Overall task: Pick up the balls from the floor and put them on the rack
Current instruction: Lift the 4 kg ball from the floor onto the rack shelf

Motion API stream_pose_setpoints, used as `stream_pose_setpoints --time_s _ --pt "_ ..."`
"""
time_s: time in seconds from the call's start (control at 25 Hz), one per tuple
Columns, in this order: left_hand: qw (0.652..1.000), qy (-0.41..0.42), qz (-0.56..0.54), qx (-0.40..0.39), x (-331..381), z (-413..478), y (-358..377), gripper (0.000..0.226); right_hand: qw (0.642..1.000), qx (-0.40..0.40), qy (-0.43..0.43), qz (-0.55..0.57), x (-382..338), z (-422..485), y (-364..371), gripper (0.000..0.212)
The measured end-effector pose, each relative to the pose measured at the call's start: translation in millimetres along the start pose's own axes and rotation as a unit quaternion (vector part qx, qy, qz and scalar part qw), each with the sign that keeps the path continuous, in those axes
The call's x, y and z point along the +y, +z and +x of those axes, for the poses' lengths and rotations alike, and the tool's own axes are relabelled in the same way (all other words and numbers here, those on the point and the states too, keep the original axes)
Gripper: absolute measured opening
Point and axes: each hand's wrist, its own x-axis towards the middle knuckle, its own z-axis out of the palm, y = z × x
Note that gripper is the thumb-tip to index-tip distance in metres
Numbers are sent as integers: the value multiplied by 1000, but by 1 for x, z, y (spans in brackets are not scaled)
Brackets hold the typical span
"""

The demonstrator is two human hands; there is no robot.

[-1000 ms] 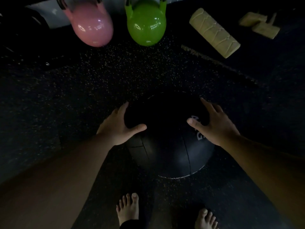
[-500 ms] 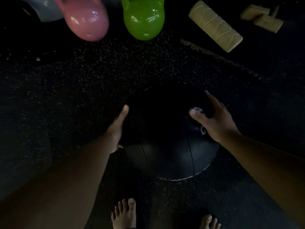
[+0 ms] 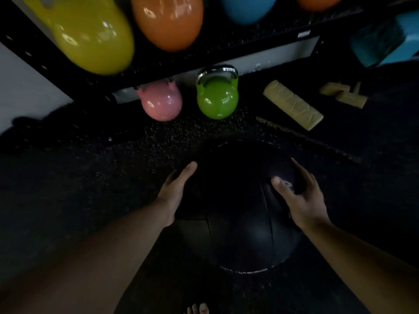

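Note:
A large black medicine ball (image 3: 240, 218) sits low in front of me over the dark speckled floor. My left hand (image 3: 175, 189) presses flat against its left side, fingers stretched forward. My right hand (image 3: 299, 196) cups its right side, thumb on top near a white marking. Whether the ball still touches the floor I cannot tell. The black rack (image 3: 215, 57) runs across the top, its shelf holding a yellow ball (image 3: 90, 35), an orange ball (image 3: 167, 21), a blue ball (image 3: 247, 7) and another orange ball (image 3: 317, 1).
Under the rack stand a pink kettlebell (image 3: 161, 103) and a green kettlebell (image 3: 217, 98). A tan roller (image 3: 292, 105) and tan blocks (image 3: 344, 96) lie to the right. A blue block (image 3: 390, 39) sits at the far right. My toes (image 3: 197, 309) show at the bottom edge.
My left hand slid from the top of the ball down onto its left side. The view tilted up, so the rack shelf and its coloured balls now show.

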Motion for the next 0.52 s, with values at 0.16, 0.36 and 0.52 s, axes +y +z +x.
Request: stream_pose_setpoints --time_s 0.16,0.36,0.52 --pt "998 64 -4 26 108 -83 -13 110 997 22 -57 39 -122 -11 -50 119" --pt "983 176 -41 41 282 -232 -22 109 979 38 -183 80 -323 -29 -141 86" --pt "957 281 -62 34 416 -354 -24 105 945 64 -300 117 -475 -52 -218 82"
